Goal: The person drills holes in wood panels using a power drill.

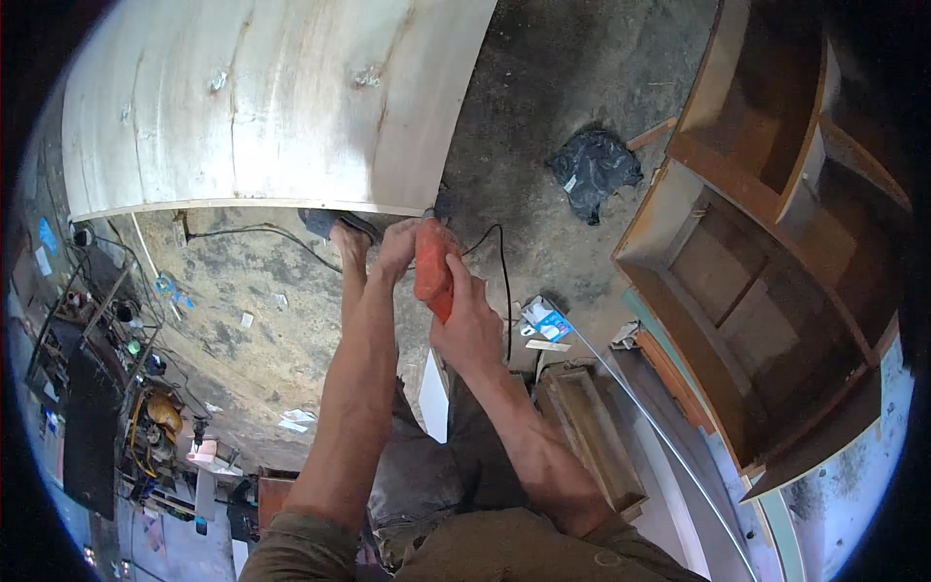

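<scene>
At the pale wooden panel's (281, 107) near right corner, the right hand's (470, 325) fingers wrap the orange-red power tool (433, 270). Whether the left hand's (396, 250) fingers grip it, I cannot tell; a slip could cut them, or strike the sandalled foot (348, 236) beside the panel.

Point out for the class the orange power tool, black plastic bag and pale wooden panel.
Orange power tool (433, 264): head view, on its housing.
Black plastic bag (593, 173): head view, on its crumpled middle.
Pale wooden panel (276, 107): head view, on its broad face.
</scene>
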Motion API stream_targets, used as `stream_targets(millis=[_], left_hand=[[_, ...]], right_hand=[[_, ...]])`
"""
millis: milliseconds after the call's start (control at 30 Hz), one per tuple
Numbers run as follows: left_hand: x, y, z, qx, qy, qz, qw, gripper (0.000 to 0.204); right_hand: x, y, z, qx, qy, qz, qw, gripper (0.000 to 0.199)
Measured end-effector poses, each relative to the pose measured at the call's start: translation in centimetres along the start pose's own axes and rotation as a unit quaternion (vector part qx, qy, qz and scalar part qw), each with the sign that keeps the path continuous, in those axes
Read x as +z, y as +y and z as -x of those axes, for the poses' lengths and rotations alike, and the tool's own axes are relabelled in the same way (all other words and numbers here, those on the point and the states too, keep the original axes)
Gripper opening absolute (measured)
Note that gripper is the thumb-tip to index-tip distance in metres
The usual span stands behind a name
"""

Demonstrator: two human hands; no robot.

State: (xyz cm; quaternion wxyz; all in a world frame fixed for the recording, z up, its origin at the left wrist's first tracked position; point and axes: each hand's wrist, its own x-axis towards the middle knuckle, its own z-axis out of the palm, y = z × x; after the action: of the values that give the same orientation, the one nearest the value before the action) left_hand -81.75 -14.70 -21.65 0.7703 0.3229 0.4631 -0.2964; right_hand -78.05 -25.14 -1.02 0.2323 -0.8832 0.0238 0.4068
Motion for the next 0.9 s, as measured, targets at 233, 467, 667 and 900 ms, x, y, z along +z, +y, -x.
stream_targets(millis=[233,467,667,900], left_hand=[[-1.3,-0.7,-2.6,-0.025,0.065,0.064,0.996,0.019],[7.4,10.6,5.5,-0.052,0.091,0.088,0.991,0.038],[9.9,13.6,11.7,0.069,0.187,-0.054,0.978,0.063],[0.3,-1.9,-4.2,0.021,0.133,-0.223,0.966,0.03]], right_hand=[[0.6,0.0,0.5,0.009,0.001,-0.017,1.0,0.077],[0.9,1.6,1.2,-0.022,0.005,-0.028,0.999,0.076],[-0.3,0.8,0.8,-0.003,-0.018,-0.074,0.997,0.072],[-4.2,0.8,2.0,-0.041,-0.011,-0.107,0.993,0.069]])
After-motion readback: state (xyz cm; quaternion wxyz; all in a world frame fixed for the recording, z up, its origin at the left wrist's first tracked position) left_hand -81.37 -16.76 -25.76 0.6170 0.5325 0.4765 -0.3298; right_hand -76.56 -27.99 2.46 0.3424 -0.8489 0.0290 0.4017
